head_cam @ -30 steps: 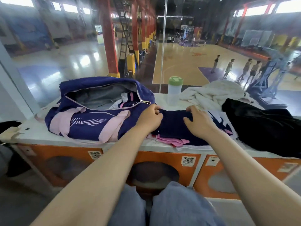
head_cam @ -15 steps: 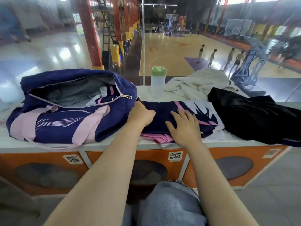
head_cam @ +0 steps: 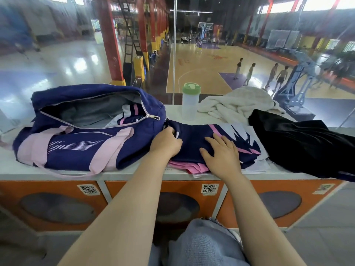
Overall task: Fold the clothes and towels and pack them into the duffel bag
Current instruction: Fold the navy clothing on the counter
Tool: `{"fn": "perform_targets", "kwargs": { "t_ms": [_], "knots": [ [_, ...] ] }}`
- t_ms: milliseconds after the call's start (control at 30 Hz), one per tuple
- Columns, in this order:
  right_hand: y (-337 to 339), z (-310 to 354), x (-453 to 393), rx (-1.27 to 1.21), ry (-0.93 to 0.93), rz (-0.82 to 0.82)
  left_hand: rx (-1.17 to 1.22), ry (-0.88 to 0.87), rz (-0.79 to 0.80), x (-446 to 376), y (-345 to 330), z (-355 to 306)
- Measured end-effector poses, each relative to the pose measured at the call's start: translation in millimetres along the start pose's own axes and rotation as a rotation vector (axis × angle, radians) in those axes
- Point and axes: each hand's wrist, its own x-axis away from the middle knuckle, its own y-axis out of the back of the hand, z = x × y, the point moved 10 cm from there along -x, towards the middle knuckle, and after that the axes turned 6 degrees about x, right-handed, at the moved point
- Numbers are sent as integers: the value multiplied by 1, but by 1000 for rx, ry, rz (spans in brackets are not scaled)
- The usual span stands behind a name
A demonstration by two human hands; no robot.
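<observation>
A navy and pink duffel bag (head_cam: 76, 143) lies unzipped at the left of the white counter (head_cam: 134, 172), with a folded navy and pink garment (head_cam: 130, 117) inside. Right of the bag lies a navy jersey (head_cam: 194, 137) with pink and white patterns, partly folded. My left hand (head_cam: 166, 143) grips the jersey's left edge beside the bag, fingers curled. My right hand (head_cam: 221, 156) presses flat on the jersey's middle, fingers spread. A crumpled white towel (head_cam: 236, 104) sits behind, and a black garment (head_cam: 299, 143) lies at the right.
A clear bottle with a green lid (head_cam: 190, 101) stands behind the jersey near a glass pane. The counter tops orange lockers (head_cam: 240, 200) with QR stickers. My knees in jeans (head_cam: 201, 244) are below. A basketball court with people lies beyond the glass.
My right hand slid back from the jersey's far edge and now lies flat on its middle. My left hand stays at the jersey's left edge. The view tilted down.
</observation>
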Motion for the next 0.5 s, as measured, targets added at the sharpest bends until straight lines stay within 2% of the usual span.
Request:
{"fn": "perform_targets", "kwargs": {
  "t_ms": [200, 300, 400, 500],
  "knots": [
    [15, -7, -22, -163, -52, 90, 7, -108, -106, 5, 3, -17],
    [28, 7, -44, -555, -138, 133, 33, -245, -139, 10, 0, -34],
    [19, 31, -58, -865, -239, 363, 30, -362, -139, 14, -7, -44],
    [12, 36, -71, -775, -267, 477, 69, -430, -107, 16, -13, -45]
  ]
}}
